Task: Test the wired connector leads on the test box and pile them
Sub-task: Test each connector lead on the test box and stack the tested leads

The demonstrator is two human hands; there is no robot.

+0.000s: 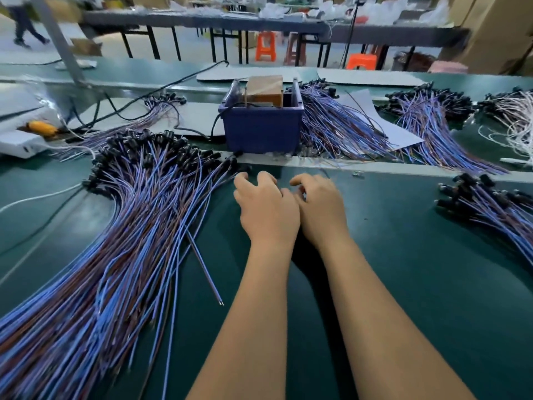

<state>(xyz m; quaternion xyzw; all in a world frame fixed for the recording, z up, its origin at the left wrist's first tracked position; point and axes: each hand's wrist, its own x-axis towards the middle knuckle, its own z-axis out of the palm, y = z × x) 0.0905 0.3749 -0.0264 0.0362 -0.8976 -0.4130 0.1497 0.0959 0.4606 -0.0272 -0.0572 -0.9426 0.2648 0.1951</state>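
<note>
We have both hands side by side on the green bench top (403, 255), just in front of the blue bin (261, 127) that holds the test box (266, 89). Our left hand (266, 210) lies palm down with its fingers curled; its fingertips reach the black connector ends at the near edge of the big pile of leads (129, 226) on our left. We cannot tell whether it has hold of a lead. Our right hand (321, 207) touches the left one, its fingers bent under; whatever it may pinch is hidden from us.

The big pile fans toward us in blue and brown wires, connectors bunched at the far end. 1 loose lead (204, 267) lies beside it, apart from the rest. A smaller pile (490, 209) sits at our right, and 2 more heaps (340, 128) lie behind the bin's right side.
</note>
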